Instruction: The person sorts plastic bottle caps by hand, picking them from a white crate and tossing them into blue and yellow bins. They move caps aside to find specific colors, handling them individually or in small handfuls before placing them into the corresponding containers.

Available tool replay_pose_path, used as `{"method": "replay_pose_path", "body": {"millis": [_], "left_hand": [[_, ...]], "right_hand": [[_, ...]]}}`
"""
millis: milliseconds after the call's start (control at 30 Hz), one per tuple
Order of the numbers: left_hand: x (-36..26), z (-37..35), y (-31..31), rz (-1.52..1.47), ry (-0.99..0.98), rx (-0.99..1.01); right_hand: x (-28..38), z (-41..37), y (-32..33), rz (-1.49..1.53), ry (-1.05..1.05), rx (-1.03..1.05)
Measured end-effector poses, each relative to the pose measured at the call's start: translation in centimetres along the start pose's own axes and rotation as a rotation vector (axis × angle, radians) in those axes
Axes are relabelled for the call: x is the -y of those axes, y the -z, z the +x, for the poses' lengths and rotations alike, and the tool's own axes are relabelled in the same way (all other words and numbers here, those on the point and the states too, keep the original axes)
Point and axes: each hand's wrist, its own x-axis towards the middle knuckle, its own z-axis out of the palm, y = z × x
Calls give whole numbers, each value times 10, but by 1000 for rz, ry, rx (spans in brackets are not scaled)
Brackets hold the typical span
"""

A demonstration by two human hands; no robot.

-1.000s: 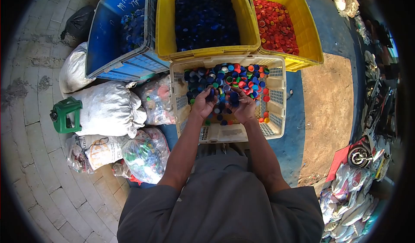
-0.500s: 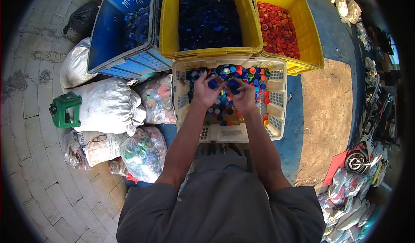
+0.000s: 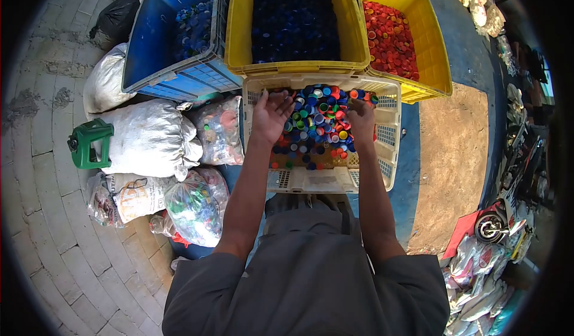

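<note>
A pale plastic crate (image 3: pixel 308 184) in front of me holds a heap of bottle caps (image 3: pixel 323 117) in blue, red, green, white and orange. My left hand (image 3: pixel 270 117) is over the left part of the crate, palm turned toward the heap, fingers apart, with nothing visible in it. Over the right part, my right hand (image 3: pixel 362 123) has its fingers curled down close to the caps' right edge. Whatever those fingers hold, if anything, is hidden from above.
Behind the crate stand a yellow bin (image 3: pixel 297 68) of dark blue caps, another yellow bin (image 3: pixel 427 49) of red caps and a blue bin (image 3: pixel 173 75) of mixed pale caps. White sacks (image 3: pixel 146 138), a green jerrycan (image 3: pixel 103 144) and clear bags of caps (image 3: pixel 200 207) lie at left.
My hands have moved apart, left hand to the left and right hand to the right. The blue caps seen in both hands are gone from view there. More of the heap shows between them.
</note>
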Motion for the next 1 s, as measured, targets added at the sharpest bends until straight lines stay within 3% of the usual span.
{"method": "replay_pose_path", "body": {"millis": [100,267,367,467,667,733,1000], "left_hand": [[36,-23,81,3,120,-204],[76,-50,147,192,233,-683],[83,-53,154,224,223,-751],[85,-48,153,206,222,-800],[97,-40,195,114,179,-678],[87,-60,171,107,178,-670],[66,-111,144,69,146,-592]], "right_hand": [[-61,-41,28,-523,-75,-57],[-107,-85,25,-648,-100,138],[-111,-89,2,-681,13,307],[-118,-85,-30,-788,165,395],[-105,-81,-103,-1078,496,462],[-114,-82,-123,-1099,610,442],[-124,-72,-148,-1144,673,470]]}}
